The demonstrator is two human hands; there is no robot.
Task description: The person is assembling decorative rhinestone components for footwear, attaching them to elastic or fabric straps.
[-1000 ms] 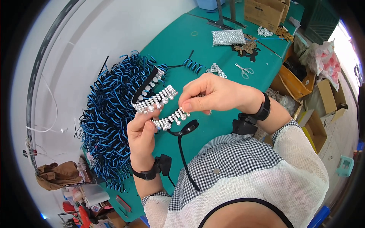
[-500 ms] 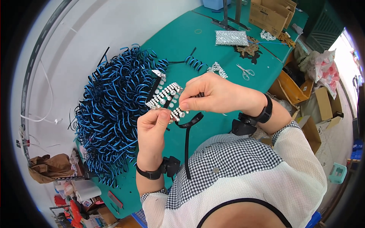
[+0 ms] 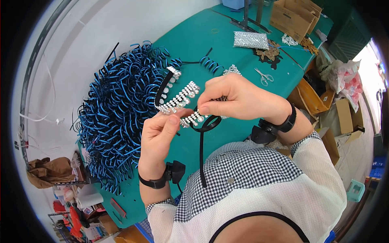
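My left hand (image 3: 158,133) pinches a rhinestone trim (image 3: 178,100) between thumb and forefinger, above the table's middle. Sparkling silver, the trim has round clear stones and a black strip along its back. It loops up to the far left of my fingers. My right hand (image 3: 235,97) is closed, thumb against fingers, on the same trim's other part. From below that grip a narrow black band (image 3: 202,158) curls once and hangs down toward my shirt. My right fingers cover part of the trim.
A large heap of curled blue-and-black strips (image 3: 117,117) covers the left of the green table (image 3: 186,44). Scissors (image 3: 264,77), a silver beaded packet (image 3: 250,40) and a cardboard box (image 3: 293,20) lie to the right. A red-handled tool (image 3: 118,207) sits near the lower left edge.
My left hand has shifted slightly left, and its forefinger now stretches along under the trim. The gap between my hands is a little wider. Both hands still grip the trim.
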